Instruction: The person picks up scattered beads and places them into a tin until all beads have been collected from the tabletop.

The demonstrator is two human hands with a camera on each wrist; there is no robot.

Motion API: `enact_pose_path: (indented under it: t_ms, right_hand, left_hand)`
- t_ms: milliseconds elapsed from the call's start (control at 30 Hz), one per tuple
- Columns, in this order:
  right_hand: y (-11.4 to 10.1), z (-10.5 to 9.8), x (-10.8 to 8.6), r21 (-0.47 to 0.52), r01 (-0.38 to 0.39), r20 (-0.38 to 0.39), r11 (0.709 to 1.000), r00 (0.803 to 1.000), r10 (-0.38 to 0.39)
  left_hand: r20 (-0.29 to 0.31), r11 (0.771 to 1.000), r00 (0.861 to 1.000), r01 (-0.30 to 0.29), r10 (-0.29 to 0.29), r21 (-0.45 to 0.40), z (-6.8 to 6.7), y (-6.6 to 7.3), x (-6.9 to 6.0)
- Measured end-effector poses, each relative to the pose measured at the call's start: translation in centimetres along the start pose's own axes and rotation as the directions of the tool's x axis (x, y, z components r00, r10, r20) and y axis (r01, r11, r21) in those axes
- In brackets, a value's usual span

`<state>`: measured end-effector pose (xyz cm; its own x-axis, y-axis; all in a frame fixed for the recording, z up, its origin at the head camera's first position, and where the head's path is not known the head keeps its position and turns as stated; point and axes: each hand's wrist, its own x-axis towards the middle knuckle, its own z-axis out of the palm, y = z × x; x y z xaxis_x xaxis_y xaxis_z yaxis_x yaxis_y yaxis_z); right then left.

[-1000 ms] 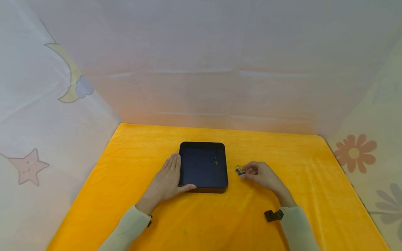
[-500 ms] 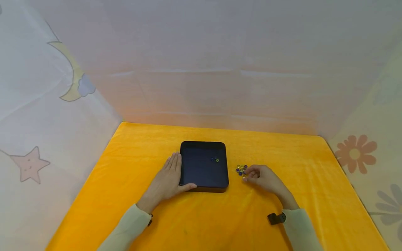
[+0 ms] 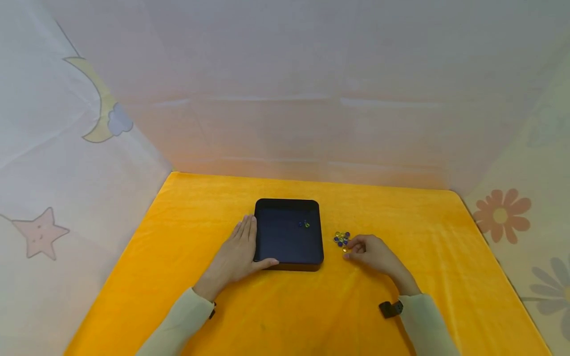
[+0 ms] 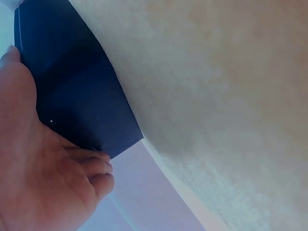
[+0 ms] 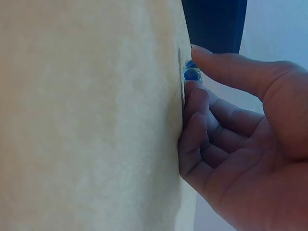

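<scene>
In the head view a black square tray (image 3: 285, 244) lies on the orange cloth. A few small blue and yellow marbles (image 3: 307, 225) sit inside it, toward the right. My left hand (image 3: 235, 252) rests along the tray's left side with straight fingers, its thumb across the front left corner. Right of the tray is a cluster of purple and yellow glass marbles (image 3: 341, 239). My right hand (image 3: 369, 253) is beside them, fingers bent. A yellow marble (image 3: 345, 249) lies between its thumb and index fingertips. In the right wrist view a gap shows between those tips, with marbles (image 5: 192, 73) in it.
The orange cloth (image 3: 285, 311) covers the table. Pale walls (image 3: 285, 99) with printed moon, star and flowers stand behind and on both sides. Each wrist wears a dark strap.
My right hand has drawn back slightly right from the cluster, uncovering more marbles. One yellow marble now lies by its thumb tip. My left hand and the tray stay in place.
</scene>
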<state>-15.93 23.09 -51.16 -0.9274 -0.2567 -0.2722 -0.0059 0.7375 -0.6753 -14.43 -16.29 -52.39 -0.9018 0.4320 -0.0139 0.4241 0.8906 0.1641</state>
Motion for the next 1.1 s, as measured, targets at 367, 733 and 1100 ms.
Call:
enact_pose_path:
  t_ms: [367,733,1100]
  right_hand:
    - [-0.9,0.5,0.0,-0.039,-0.051,-0.052,0.998,0.997,0.049]
    - [-1.0,0.7,-0.1,-0.068,-0.073,-0.068,0.995,0.995,0.069]
    - [-1.6,0.9,0.3,-0.081,-0.063,-0.062,0.995,0.996,0.058]
  left_hand:
    - [-0.004,1.000,1.000,-0.001,0.001,-0.006,0.0,0.0,0.1]
    - [0.001,0.999,1.000,-0.003,0.003,-0.032,-0.2,0.3,0.3]
    - [0.005,1.000,1.000,0.004,-0.004,-0.012,-0.2,0.1,0.1]
